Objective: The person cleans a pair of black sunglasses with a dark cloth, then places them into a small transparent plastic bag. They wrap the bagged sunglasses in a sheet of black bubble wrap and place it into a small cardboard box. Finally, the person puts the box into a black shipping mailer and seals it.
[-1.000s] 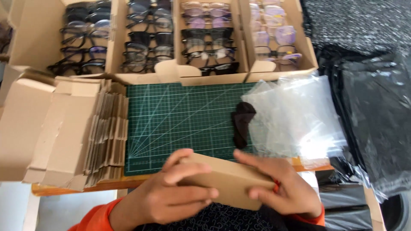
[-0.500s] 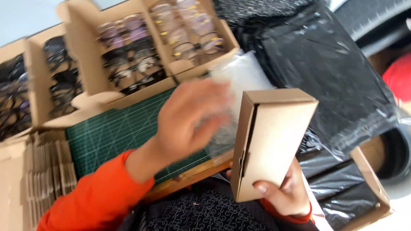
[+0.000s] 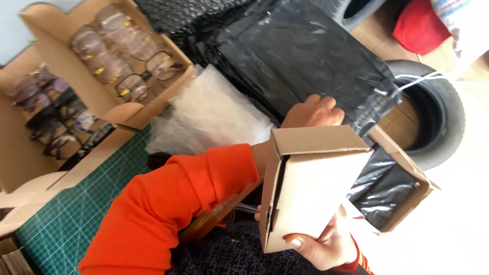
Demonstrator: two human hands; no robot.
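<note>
The right hand has the small cardboard box clamped from below, fingers wrapped under its lower end, thumb tip showing on the near face. The box stands nearly upright, long axis running up and down with a slight lean, its folded flap side turned toward the orange sleeve. Beyond the box, the left hand is curled, knuckles up, resting on the stack of black plastic bags; whether it has pinched one I cannot tell. So the left hand is the nearer one to the bags, which lie just past the box's top edge. More black bags sit in an open carton just beside the box. Left of the box: clear bubble wrap, the green cutting mat, trays of eyeglasses.
</note>
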